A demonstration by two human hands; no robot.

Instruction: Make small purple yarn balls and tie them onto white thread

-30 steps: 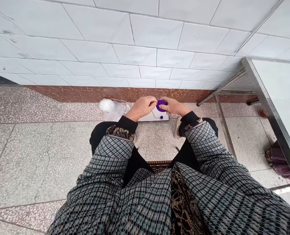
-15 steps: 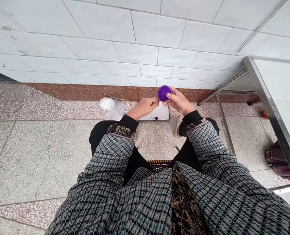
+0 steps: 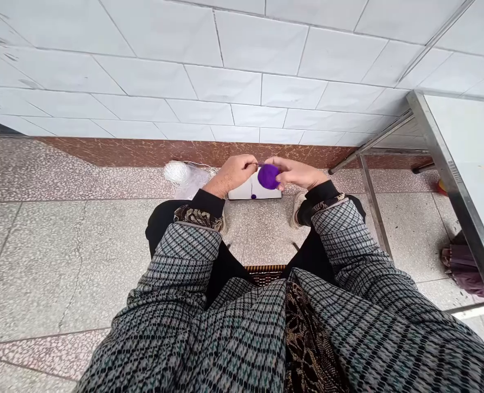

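Pinching the purple strand (image 3: 260,164) in my left hand (image 3: 234,173), fingertips closed; my right hand (image 3: 301,173) grasps the purple ball (image 3: 268,177) from its side. Change noted: the ball has dropped from in front of the brown skirting (image 3: 155,154) to over the white panel (image 3: 239,194), and its outline is blurred, so probably moving. The short strand between hands and ball looks drawn fairly straight, which suggests light tension. Below, a thin dark line runs down to the small purple clump (image 3: 254,196) at the panel's near edge, also further left than before. The panel lies on the speckled floor (image 3: 41,245), near the wall. To its left: white yarn (image 3: 176,172), beside clear plastic (image 3: 190,185). Room: white tiled wall (image 3: 225,84) ahead, metal-framed table (image 3: 466,125) at right, dark purple bundle (image 3: 465,270) low beside it; contents unclear.
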